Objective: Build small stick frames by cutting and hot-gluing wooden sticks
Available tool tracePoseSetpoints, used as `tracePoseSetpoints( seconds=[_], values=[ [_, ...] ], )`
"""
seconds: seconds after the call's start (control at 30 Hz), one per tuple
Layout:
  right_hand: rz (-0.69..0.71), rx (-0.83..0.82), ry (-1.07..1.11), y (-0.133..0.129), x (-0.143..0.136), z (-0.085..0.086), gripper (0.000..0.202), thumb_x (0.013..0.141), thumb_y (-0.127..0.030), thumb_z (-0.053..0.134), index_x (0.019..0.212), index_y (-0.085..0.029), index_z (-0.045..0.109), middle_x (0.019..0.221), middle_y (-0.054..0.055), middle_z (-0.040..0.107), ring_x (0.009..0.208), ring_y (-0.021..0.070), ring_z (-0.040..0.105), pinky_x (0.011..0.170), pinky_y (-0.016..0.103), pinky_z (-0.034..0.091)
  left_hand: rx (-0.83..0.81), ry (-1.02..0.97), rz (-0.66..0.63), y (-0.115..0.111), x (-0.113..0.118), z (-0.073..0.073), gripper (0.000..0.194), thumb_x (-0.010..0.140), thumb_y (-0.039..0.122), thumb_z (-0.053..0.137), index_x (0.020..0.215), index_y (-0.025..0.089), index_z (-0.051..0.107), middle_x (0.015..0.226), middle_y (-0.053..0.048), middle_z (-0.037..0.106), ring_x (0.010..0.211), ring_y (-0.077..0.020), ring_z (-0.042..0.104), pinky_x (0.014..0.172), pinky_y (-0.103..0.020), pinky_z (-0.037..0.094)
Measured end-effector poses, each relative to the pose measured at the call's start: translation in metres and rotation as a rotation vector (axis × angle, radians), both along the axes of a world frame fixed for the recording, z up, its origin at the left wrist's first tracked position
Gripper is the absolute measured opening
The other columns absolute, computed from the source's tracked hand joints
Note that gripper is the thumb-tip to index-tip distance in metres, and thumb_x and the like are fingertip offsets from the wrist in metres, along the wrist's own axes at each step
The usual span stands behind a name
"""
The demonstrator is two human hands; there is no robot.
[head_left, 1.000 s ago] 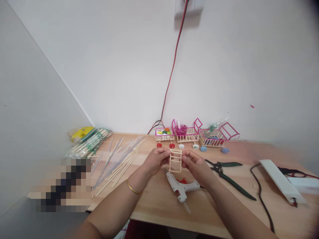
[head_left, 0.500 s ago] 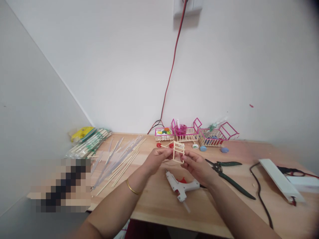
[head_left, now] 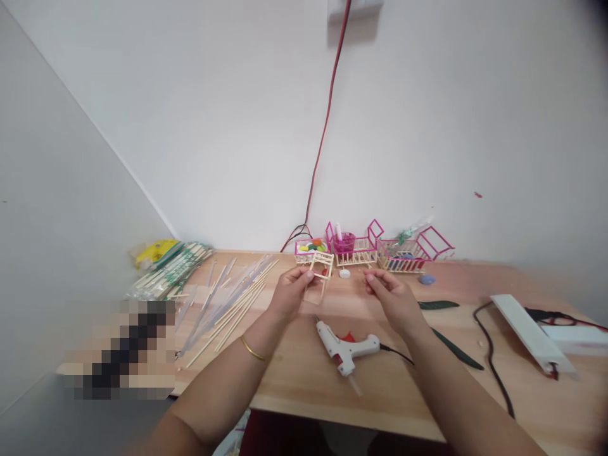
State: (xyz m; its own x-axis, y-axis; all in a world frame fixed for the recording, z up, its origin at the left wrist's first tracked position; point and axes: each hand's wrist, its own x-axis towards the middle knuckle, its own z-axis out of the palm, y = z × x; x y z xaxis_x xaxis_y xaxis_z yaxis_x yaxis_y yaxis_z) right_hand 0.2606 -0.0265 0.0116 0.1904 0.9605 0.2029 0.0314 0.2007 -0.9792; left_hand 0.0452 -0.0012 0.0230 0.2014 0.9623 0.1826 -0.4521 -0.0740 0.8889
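Note:
My left hand (head_left: 291, 292) pinches the side of a small stick frame (head_left: 322, 266) with several crossbars, held up over the table. To its right, my right hand (head_left: 390, 296) is raised apart from the frame, its thumb and index finger pressed together; whatever is between the fingertips is too small to make out. A white glue gun (head_left: 346, 347) with a red trigger lies below and between my hands. Behind them stand small stick carts with pink rims, one (head_left: 357, 258) holding a pink cup (head_left: 344, 243).
Loose sticks and clear strips (head_left: 237, 310) lie at the left, near packaged sticks (head_left: 183, 269). Green-handled cutters (head_left: 458, 349) are partly behind my right arm. A white power strip (head_left: 527, 332) and black cable (head_left: 494, 361) are at the right.
My right hand has let go of the stick frame and moved right. My left hand has shifted slightly left and up, with the frame now tilted in it.

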Motion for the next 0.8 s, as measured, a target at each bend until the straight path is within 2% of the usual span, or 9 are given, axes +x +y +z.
tracePoseSetpoints(
  seconds=[0.13, 0.27, 0.4, 0.53, 0.7, 0.8],
  values=[
    [-0.133, 0.064, -0.245, 0.003, 0.009, -0.003, 0.031, 0.076, -0.046, 0.058, 0.09, -0.018, 0.061, 0.078, 0.003, 0.062, 0.07, 0.0158, 0.055, 0.069, 0.031, 0.044, 0.012, -0.07, 0.034, 0.004, -0.003, 0.001, 0.017, 0.07, 0.03, 0.068, 0.072, 0.013, 0.066, 0.068, -0.002, 0.063, 0.068, -0.0101, 0.057, 0.075, -0.025, 0.043],
    [-0.216, 0.113, -0.37, 0.003, 0.009, -0.002, 0.032, 0.078, -0.048, 0.054, 0.089, -0.018, 0.061, 0.08, 0.005, 0.063, 0.07, 0.0175, 0.056, 0.067, 0.032, 0.045, -0.023, -0.125, 0.034, 0.005, -0.002, -0.002, 0.017, 0.067, 0.029, 0.069, 0.074, 0.014, 0.068, 0.072, -0.002, 0.065, 0.071, -0.0111, 0.058, 0.079, -0.027, 0.043],
    [-0.175, 0.117, -0.422, 0.003, 0.005, -0.003, 0.033, 0.078, -0.048, 0.053, 0.089, -0.018, 0.061, 0.082, 0.006, 0.065, 0.074, 0.0189, 0.058, 0.07, 0.032, 0.044, -0.051, -0.159, -0.041, 0.003, 0.004, -0.007, 0.018, 0.066, 0.027, 0.07, 0.077, 0.013, 0.07, 0.08, -0.005, 0.067, 0.078, -0.0132, 0.059, 0.084, -0.029, 0.042],
    [-0.132, 0.115, -0.493, 0.003, 0.004, -0.007, 0.032, 0.079, -0.048, 0.051, 0.088, -0.018, 0.061, 0.081, 0.006, 0.065, 0.073, 0.019, 0.058, 0.068, 0.032, 0.044, -0.06, -0.072, -0.097, 0.0, 0.01, -0.017, 0.021, 0.066, 0.029, 0.071, 0.081, 0.013, 0.071, 0.084, -0.007, 0.068, 0.081, -0.0144, 0.059, 0.083, -0.029, 0.041],
    [-0.113, 0.139, -0.576, 0.003, 0.004, -0.009, 0.031, 0.082, -0.047, 0.049, 0.087, -0.019, 0.061, 0.079, 0.005, 0.065, 0.071, 0.0192, 0.057, 0.066, 0.031, 0.043, -0.029, 0.114, -0.074, 0.002, 0.009, -0.025, 0.029, 0.068, 0.033, 0.07, 0.089, 0.013, 0.07, 0.087, -0.006, 0.068, 0.081, -0.015, 0.057, 0.079, -0.027, 0.04],
    [-0.099, 0.135, -0.594, 0.003, 0.004, -0.01, 0.032, 0.081, -0.048, 0.049, 0.087, -0.019, 0.061, 0.079, 0.006, 0.065, 0.071, 0.02, 0.058, 0.065, 0.032, 0.043, -0.036, 0.13, -0.041, 0.004, 0.008, -0.028, 0.032, 0.067, 0.036, 0.07, 0.088, 0.012, 0.07, 0.084, -0.006, 0.068, 0.078, -0.0148, 0.057, 0.076, -0.026, 0.04]
  ],
)
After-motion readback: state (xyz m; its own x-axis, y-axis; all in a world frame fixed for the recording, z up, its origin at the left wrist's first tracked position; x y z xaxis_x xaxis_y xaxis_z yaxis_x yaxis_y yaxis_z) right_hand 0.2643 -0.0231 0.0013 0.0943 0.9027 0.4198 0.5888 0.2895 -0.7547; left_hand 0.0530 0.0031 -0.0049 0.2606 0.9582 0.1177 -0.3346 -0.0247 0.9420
